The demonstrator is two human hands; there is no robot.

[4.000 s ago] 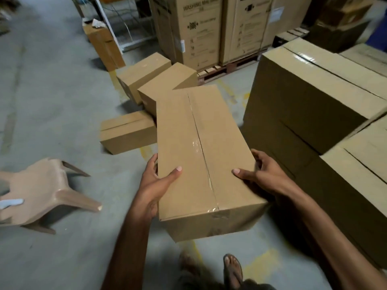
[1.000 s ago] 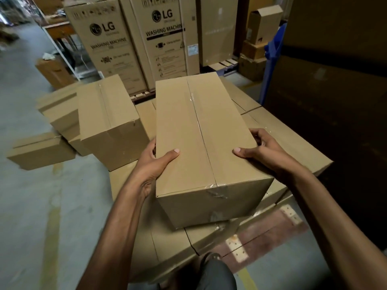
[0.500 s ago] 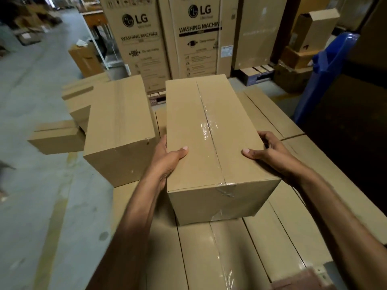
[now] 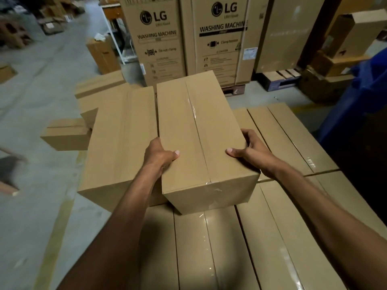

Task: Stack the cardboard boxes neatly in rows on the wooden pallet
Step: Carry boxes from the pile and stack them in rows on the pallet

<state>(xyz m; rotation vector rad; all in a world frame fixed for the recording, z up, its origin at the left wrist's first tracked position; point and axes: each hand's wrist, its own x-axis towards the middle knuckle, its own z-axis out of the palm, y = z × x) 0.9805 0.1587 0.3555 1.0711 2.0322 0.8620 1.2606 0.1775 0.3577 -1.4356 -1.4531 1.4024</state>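
I hold a long taped cardboard box (image 4: 194, 130) lengthwise in front of me. My left hand (image 4: 160, 155) grips its left side with the thumb on top. On the opposite side my right hand (image 4: 250, 150) grips the box the same way. The box sits low over a layer of flat taped boxes (image 4: 230, 248), right beside a second-layer box (image 4: 119, 143) on its left. Whether it rests on the layer I cannot tell. The pallet itself is hidden under the boxes.
Loose boxes (image 4: 65, 136) lie on the concrete floor to the left. Tall washing machine cartons (image 4: 159, 40) stand behind the stack. A blue object (image 4: 356, 101) is at the right, with more cartons (image 4: 345, 38) at the back right.
I carried the box from the floor area over to the stack and lowered it. It now lies close against the second-layer box on the left. My grip is unchanged.
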